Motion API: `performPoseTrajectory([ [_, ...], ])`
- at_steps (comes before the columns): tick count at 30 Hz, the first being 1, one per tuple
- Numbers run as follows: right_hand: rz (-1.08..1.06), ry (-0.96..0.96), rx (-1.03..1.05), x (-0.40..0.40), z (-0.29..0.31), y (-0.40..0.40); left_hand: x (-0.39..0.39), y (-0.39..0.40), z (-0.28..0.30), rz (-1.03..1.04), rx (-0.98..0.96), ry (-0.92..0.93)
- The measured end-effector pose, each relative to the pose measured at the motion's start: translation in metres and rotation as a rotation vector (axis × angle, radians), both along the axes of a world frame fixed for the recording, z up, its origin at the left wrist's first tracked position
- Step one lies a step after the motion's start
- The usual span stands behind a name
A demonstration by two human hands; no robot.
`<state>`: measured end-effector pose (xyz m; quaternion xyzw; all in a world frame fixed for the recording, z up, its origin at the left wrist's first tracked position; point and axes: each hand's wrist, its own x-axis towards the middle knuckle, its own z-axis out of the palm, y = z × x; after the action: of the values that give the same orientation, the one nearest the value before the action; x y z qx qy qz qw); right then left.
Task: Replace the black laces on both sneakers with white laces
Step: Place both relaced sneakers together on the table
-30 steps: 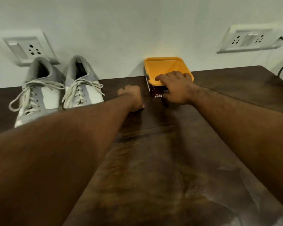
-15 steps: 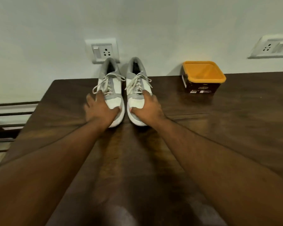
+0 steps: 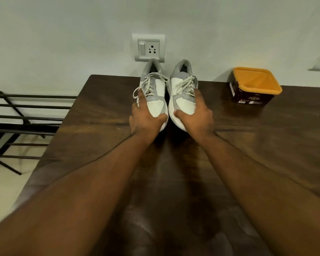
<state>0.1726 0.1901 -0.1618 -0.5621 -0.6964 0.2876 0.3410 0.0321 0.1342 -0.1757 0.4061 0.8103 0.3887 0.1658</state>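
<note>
1. Two grey-and-white sneakers stand side by side at the table's (image 3: 100,126) far edge, heels near the wall socket (image 3: 149,48), both threaded with white laces (image 3: 148,84)
2. Left hand (image 3: 146,117) grips the left sneaker's (image 3: 152,93) toe
3. Right hand (image 3: 195,117) grips the right sneaker's (image 3: 182,93) toe
4. An orange-rimmed tub (image 3: 255,85), seemingly empty, sits well apart to the right

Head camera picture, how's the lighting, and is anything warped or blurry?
Head view: dim, warm light; the sneakers and both hands, left and right, look reasonably sharp; wide-angle distortion splays the table edges and swells the forearms; a pale sheen smears the near tabletop.
</note>
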Motion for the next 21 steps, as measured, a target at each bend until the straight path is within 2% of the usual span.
performPoseTrajectory([
  [7,0.066,-0.043,0.120,0.057,0.000,-0.137,0.056,-0.129,0.010,-0.015,0.143,0.042],
  [11,0.042,-0.088,0.218,0.077,-0.016,-0.210,0.086,-0.196,-0.004,0.000,0.114,0.072],
  [16,0.001,-0.165,0.376,0.086,-0.033,-0.253,0.102,-0.241,-0.016,-0.015,0.083,0.096],
  [21,0.051,-0.252,0.215,0.089,-0.049,-0.263,0.102,-0.255,-0.030,-0.075,-0.013,0.117],
])
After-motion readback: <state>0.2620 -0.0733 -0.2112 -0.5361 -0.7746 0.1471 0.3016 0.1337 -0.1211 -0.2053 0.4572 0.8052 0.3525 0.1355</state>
